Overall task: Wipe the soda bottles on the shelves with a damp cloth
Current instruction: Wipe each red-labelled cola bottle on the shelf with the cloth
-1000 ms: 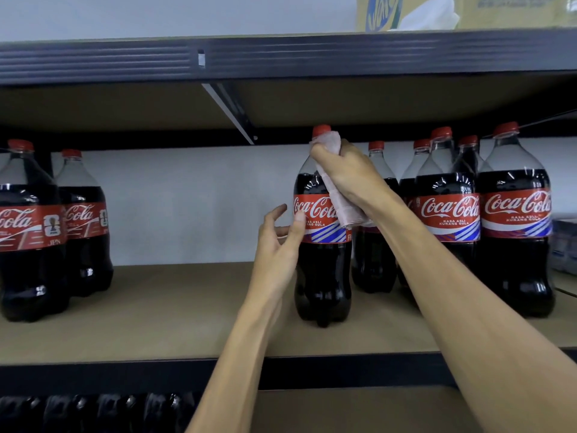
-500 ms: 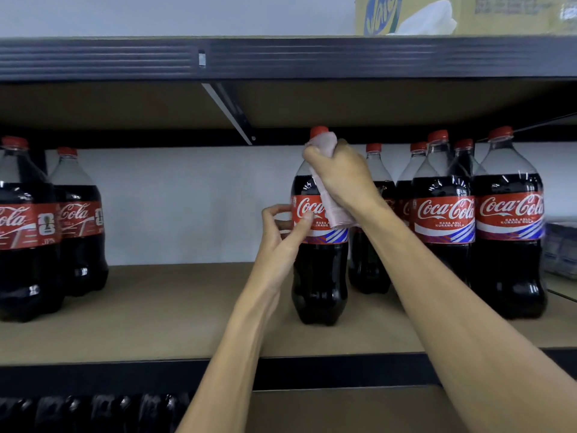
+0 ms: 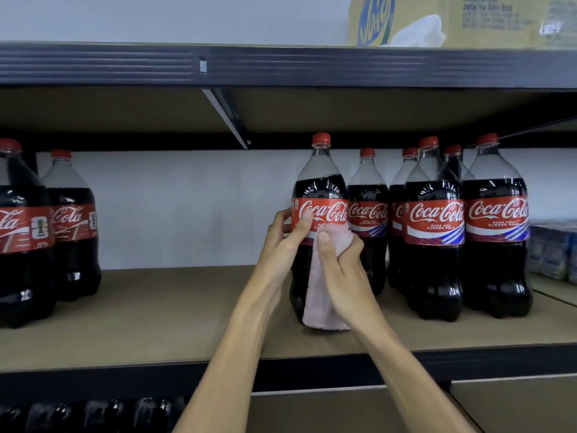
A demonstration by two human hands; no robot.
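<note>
The pink cloth [image 3: 321, 295] and the right hand [image 3: 342, 267] cover the lower front of the middle bottle [image 3: 321, 189]; the left hand [image 3: 282, 242], curled round it, hides the label's nine o'clock edge; to its three o'clock, rear bottles [image 3: 396, 198] show only caps and slivers; at nine o'clock the frame cuts an end bottle [image 3: 18, 239]; at one o'clock a cardboard box [image 3: 499, 26] is cropped, its print blurred; at three o'clock a pale pack [image 3: 549, 251] is blurred; at seven o'clock dark bottle tops [image 3: 93, 414] are smeared.
</note>
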